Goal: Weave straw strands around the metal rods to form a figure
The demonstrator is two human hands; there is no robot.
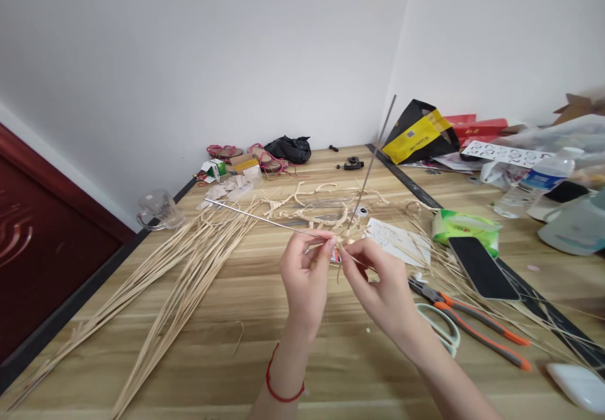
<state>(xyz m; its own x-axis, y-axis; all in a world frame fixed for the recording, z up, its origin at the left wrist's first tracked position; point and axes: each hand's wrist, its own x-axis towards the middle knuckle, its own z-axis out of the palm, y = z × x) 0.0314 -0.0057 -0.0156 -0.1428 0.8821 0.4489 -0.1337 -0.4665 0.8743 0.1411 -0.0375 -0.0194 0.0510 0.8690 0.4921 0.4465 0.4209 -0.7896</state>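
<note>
My left hand (305,272), with a red cord at its wrist, pinches a thin metal wire (262,219) that points off to the left. A second length of wire (373,158) rises steeply from between my hands; whether the two are one bent piece I cannot tell. My right hand (382,279) is closed at the fingertips on a pale plant-fibre strip (338,272) beside the wire, its loose end hanging down. Fingertips of both hands nearly meet and partly hide the join. Just beyond lie woven pale fibre pieces (326,219).
Long bundles of straw-like strips (189,287) spread across the left. Pliers (472,319), scissors (444,328) and a phone (484,268) lie right of my hands. A glass mug (161,209) stands at the left edge, a plastic bottle (539,183) at the right.
</note>
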